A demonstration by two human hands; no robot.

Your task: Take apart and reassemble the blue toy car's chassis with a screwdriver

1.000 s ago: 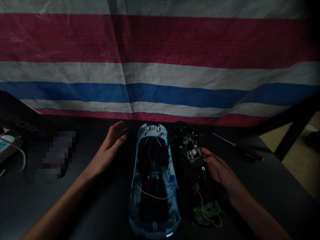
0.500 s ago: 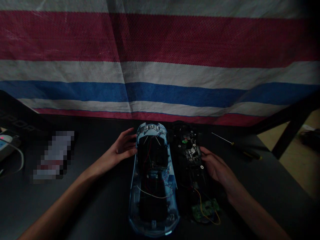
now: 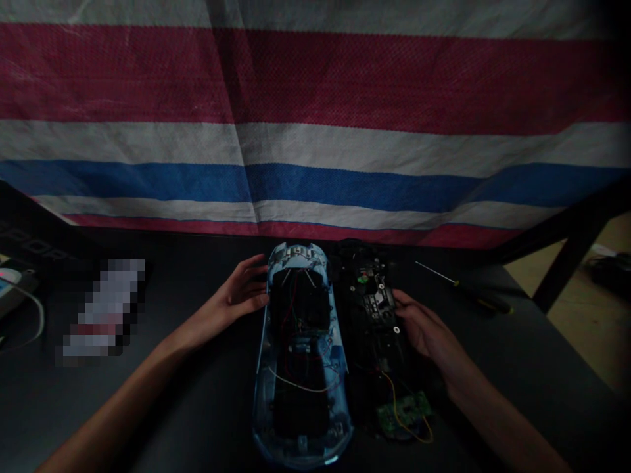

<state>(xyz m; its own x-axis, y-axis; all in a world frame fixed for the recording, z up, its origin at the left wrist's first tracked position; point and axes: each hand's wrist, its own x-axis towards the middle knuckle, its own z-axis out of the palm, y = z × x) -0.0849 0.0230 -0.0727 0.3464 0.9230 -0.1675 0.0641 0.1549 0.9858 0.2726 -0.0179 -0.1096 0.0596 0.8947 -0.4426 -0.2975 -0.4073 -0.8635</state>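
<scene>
Touching the blue car shell [image 3: 302, 348] with the left hand [image 3: 240, 293], loosely spread, and the adjacent black chassis [image 3: 376, 306] with the right hand [image 3: 422, 326] — cannot tell if pinching.

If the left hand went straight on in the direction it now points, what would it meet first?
Most likely the blue car body: the left hand is right beside its edge, perhaps already touching.

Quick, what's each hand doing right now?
Left hand: open, apparently touching the side of the blue car shell.
Right hand: at the edge of the black chassis; can't tell if it's gripping.
</scene>
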